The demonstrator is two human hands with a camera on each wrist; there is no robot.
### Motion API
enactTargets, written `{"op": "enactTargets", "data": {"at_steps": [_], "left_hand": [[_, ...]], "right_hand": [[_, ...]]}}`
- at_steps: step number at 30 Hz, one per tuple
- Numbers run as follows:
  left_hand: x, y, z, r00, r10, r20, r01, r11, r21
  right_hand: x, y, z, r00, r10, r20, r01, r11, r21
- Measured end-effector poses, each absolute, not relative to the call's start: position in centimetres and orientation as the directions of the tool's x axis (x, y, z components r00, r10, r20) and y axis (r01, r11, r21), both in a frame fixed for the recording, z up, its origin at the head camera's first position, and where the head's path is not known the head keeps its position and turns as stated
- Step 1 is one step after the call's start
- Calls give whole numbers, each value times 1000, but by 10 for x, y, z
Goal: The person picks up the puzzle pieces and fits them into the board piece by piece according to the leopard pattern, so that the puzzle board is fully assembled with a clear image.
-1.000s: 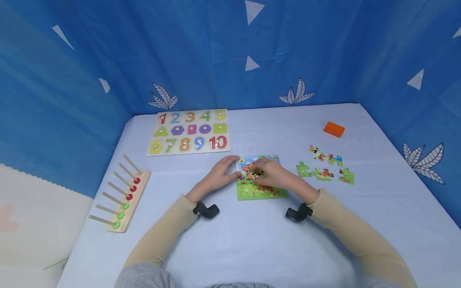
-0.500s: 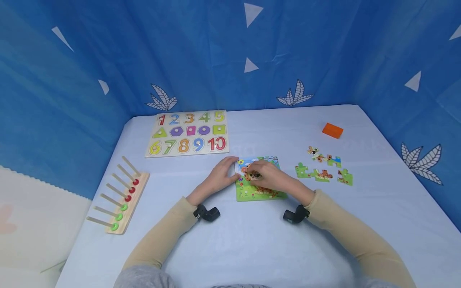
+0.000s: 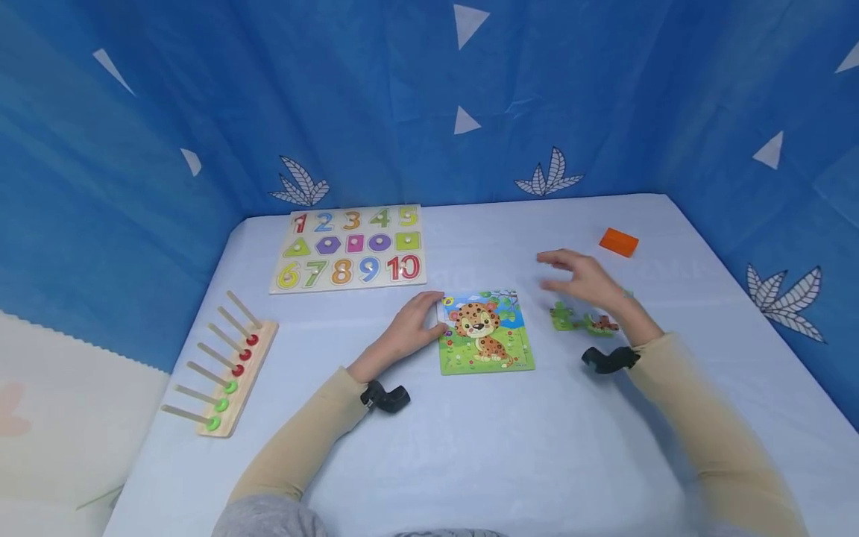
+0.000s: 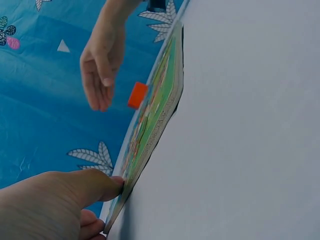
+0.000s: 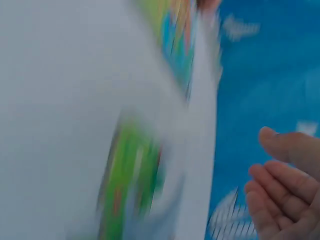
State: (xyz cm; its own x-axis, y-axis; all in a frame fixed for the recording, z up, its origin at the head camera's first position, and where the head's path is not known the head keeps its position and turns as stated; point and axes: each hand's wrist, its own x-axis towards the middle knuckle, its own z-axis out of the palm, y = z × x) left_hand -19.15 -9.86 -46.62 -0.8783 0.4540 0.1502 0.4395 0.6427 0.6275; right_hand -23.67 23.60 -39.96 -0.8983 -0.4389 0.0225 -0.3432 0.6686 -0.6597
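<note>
A square jigsaw puzzle board (image 3: 485, 335) with a spotted leopard cub picture lies flat on the table. My left hand (image 3: 406, 328) holds its left side, with the thumb (image 4: 107, 186) at the board's edge and the fingers near the far left corner. To the right, my right hand (image 3: 590, 282) is in the air near the loose puzzle pieces (image 3: 564, 316), its fingers apart from the thumb and nothing between them. The right hand and forearm cover some of the pieces; a few green ones show beside the wrist. In the right wrist view the pieces are blurred.
A wooden number and shape board (image 3: 349, 250) lies at the back left. A pegged wooden stand (image 3: 238, 380) with red and green rings stands at the left. An orange block (image 3: 619, 242) sits at the back right. A blue printed curtain (image 3: 403, 97) borders the table behind.
My right hand has left the leopard puzzle, where it was setting a face piece, and moved right above the loose pieces. The leopard's face now shows in the board. The left hand stays put.
</note>
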Motion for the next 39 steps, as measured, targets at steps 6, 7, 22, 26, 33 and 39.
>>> {"op": "enactTargets", "data": {"at_steps": [6,7,22,26,33,39], "left_hand": [[-191,-99,-465,-882,448,148,432,642,634],[-191,-99,-465,-881,449,148,432,640,635],[-189,-99,-466,-882,450,139,427,641,638],[-190,-99,-466,-881,450,144,429,635,642],[-189,-99,-466,-884,450,127,420,645,639],[-190,-99,-466,-882,451,140,427,638,641]], "right_hand": [[-249,301,-405,-936,-325,-133,-191,788,-585],[-248,306,-407,-932,-328,-152,-185,794,-578],[-246,328,-427,-918,-364,-159,-216,793,-569],[-248,328,-430,-923,-362,-133,-238,806,-542],[-247,321,-428,-932,-342,-116,-226,803,-551],[-232,278,-405,-920,-393,-12,-304,731,-610]]}}
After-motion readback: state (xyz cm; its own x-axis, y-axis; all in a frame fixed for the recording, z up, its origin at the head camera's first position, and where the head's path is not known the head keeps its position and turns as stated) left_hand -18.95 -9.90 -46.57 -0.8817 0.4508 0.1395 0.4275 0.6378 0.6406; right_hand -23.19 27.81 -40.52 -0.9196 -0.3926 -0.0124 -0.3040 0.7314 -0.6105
